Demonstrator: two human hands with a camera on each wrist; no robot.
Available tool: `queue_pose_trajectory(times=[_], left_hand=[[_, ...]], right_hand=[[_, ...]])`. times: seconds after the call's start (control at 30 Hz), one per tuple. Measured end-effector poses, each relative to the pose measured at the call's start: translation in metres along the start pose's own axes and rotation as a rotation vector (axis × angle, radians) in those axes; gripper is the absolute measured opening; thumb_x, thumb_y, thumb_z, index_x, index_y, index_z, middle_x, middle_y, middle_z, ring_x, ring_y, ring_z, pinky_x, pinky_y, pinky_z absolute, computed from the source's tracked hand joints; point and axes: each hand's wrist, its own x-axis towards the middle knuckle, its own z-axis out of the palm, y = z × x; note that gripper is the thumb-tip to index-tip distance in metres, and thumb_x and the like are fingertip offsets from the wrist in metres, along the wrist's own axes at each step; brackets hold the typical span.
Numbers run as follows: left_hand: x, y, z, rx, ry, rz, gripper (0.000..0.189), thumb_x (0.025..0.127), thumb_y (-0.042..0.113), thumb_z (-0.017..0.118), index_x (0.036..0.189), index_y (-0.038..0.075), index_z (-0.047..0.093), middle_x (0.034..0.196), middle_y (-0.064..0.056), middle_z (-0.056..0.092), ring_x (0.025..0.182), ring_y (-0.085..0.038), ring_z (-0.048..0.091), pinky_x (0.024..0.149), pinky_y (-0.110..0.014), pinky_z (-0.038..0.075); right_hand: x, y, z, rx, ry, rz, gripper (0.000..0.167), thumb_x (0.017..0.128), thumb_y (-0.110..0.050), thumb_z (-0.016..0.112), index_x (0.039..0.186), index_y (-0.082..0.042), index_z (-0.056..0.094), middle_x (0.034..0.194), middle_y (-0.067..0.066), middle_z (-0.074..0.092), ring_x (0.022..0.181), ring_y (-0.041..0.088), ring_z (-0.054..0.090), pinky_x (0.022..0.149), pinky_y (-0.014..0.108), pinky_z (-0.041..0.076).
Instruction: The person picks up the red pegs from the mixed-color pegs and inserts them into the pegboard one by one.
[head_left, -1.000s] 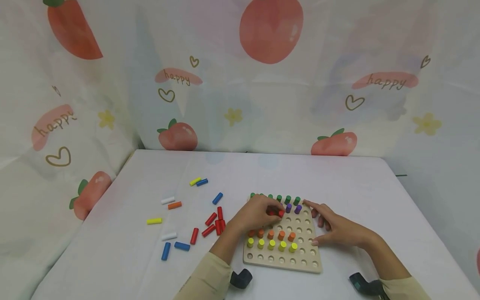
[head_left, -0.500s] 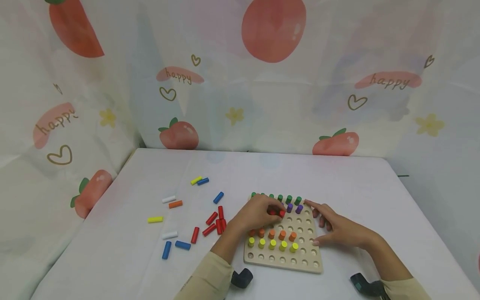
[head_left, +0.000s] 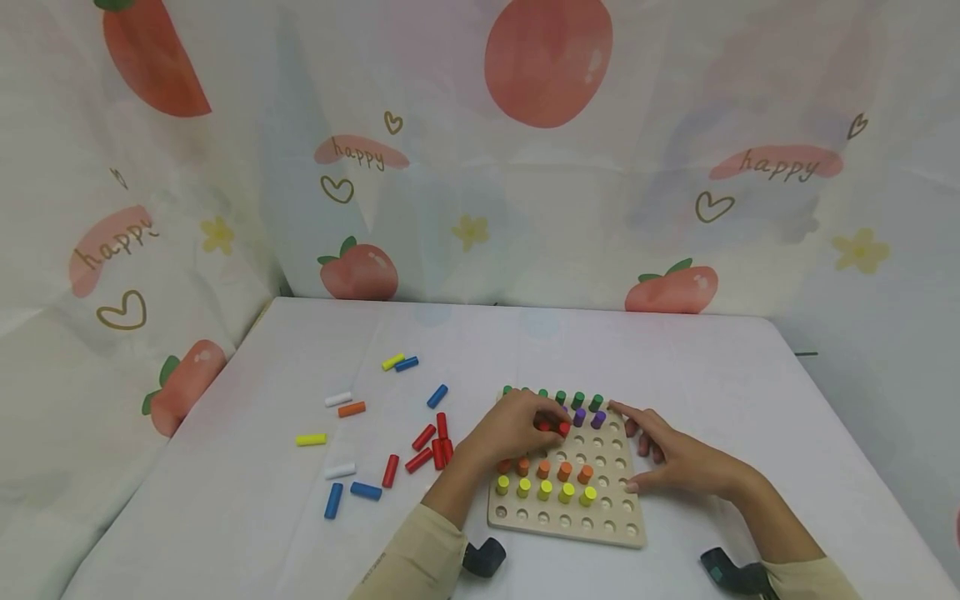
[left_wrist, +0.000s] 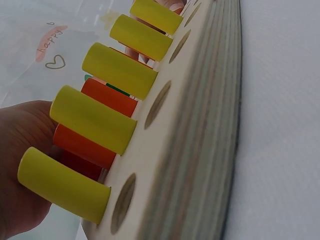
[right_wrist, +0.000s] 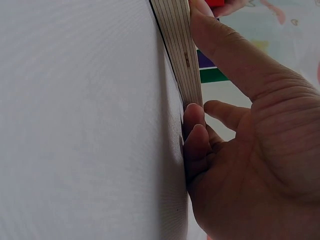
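Observation:
In the head view, a wooden pegboard (head_left: 562, 522) lies on the table, with upright green pegs (head_left: 578, 400), purple pegs (head_left: 598, 419), orange pegs (head_left: 564, 471) and yellow pegs (head_left: 567, 492) in its rows. My left hand (head_left: 512, 425) is over the board's left part and pinches a red peg (head_left: 564, 428) with thumb and fingertips. Behind the yellow pegs (left_wrist: 122, 71) in the left wrist view, part of the left hand (left_wrist: 22, 165) shows. My right hand (head_left: 684, 454) rests at the board's right edge, thumb and index finger spread, fingertips (right_wrist: 195, 137) touching the board's side (right_wrist: 180, 45).
Left of the board lie several loose red pegs (head_left: 418, 460), blue pegs (head_left: 365, 491), white pegs (head_left: 340, 471) and yellow pegs (head_left: 311, 439), and one orange peg (head_left: 351, 409). Dark devices (head_left: 484, 557) sit at both wrists. A printed curtain (head_left: 480, 183) hangs behind the table.
The head view has shifted very slightly. Both hands stay in place at the board, the left still pinching the red peg.

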Motion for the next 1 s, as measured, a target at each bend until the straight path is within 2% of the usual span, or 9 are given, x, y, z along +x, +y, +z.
queue_pose_trajectory(times=[0.57, 1.0], left_hand=[[0.0009, -0.0012, -0.0001, -0.024, -0.009, 0.005, 0.025, 0.090, 0.016, 0.083, 0.114, 0.018, 0.079, 0.101, 0.017, 0.071, 0.092, 0.002, 0.060, 0.089, -0.020, 0.050], [0.0007, -0.0014, 0.0007, 0.022, -0.002, 0.010, 0.024, 0.091, 0.018, 0.083, 0.115, 0.019, 0.079, 0.098, 0.018, 0.070, 0.092, 0.002, 0.058, 0.088, -0.019, 0.049]], right_hand=[[-0.0003, -0.0027, -0.0010, -0.002, -0.002, 0.006, 0.106, 0.080, -0.033, 0.091, 0.163, -0.019, 0.027, 0.122, 0.009, 0.038, 0.097, 0.021, 0.043, 0.075, 0.027, 0.043], [0.0009, -0.0037, -0.0018, -0.003, -0.013, 0.003, 0.106, 0.080, -0.033, 0.090, 0.163, -0.018, 0.027, 0.122, 0.009, 0.037, 0.097, 0.022, 0.043, 0.075, 0.028, 0.042]])
